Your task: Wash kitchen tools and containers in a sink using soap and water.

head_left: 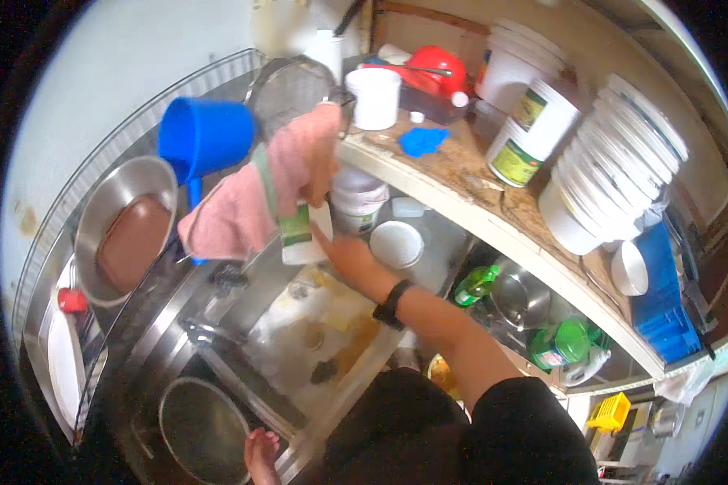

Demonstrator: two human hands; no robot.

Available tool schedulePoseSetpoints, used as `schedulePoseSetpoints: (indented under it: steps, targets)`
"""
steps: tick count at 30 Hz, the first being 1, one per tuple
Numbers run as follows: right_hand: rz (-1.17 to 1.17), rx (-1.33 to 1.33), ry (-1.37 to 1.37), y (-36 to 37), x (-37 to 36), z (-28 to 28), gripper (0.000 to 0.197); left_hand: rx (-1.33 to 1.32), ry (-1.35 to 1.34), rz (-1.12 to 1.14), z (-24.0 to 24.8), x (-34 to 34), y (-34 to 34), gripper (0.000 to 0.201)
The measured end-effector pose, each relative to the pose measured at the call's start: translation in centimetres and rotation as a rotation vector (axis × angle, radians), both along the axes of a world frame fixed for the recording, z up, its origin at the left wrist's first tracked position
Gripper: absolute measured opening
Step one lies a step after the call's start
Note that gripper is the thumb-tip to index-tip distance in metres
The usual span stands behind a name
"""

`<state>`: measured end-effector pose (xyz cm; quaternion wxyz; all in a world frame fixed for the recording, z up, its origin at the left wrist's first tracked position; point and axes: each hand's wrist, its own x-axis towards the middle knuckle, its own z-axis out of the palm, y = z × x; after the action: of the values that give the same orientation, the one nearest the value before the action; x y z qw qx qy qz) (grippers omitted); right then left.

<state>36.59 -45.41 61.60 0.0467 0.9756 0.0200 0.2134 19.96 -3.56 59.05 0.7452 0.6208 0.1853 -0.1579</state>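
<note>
My right hand (349,265) reaches over the steel drainboard, its fingers closed at the side of a white tub with a green label (296,229). Motion blurs the fingertips. Just behind the tub hangs a pink towel (239,202) with a pale green stripe. Low in the view, my left hand (262,454) has curled fingers at the right rim of a round metal pot (205,432), which sits in the sink (137,428). A white bowl (396,244) and stacked white buckets (359,198) stand beyond my right hand.
On the left, a wire rack (210,69) carries a blue dipper (202,137) and a steel basin (129,230). The wooden shelf (461,174) at right bears stacked white pails (615,166) and a blue cloth (423,141). Green bottles (477,284) stand beneath it.
</note>
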Motion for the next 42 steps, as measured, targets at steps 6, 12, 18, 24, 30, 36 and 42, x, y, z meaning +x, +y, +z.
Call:
schedulePoseSetpoints:
  steps: [6, 12, 18, 24, 30, 36, 42]
  targets:
    - [-0.378, 0.614, -0.084, -3.7, -8.4, -3.9, 0.06, 0.048, 0.006, -0.118, -1.5, 1.8, -0.5, 0.032]
    - [-0.464, 0.679, 0.193, -8.4, -16.2, -3.5, 0.034, 0.106, 0.022, -0.172, -1.5, 3.4, -2.8, 0.042]
    - [-0.586, 0.454, -0.23, -11.0, -20.1, 22.3, 0.037, 0.036, -0.018, -0.321, -4.3, 6.1, -3.8, 0.043]
    - [-0.675, -0.325, -0.497, -18.3, -20.1, 43.7, 0.029, 0.143, -0.143, -0.564, -2.9, 8.8, -6.4, 0.039]
    - [-0.848, 0.089, -0.115, -30.0, -18.0, 49.3, 0.018, 0.02, -0.249, -0.558, -6.3, 8.0, -7.4, 0.037]
    - [-1.044, 0.172, 0.161, -29.1, -16.7, 47.7, 0.021, 0.088, -0.498, -0.631, -5.0, 5.4, -5.8, 0.041]
    - [-0.872, 0.125, -0.047, -29.3, -18.8, 47.7, 0.02, 0.093, -0.076, -0.343, -1.5, 4.0, -5.0, 0.043]
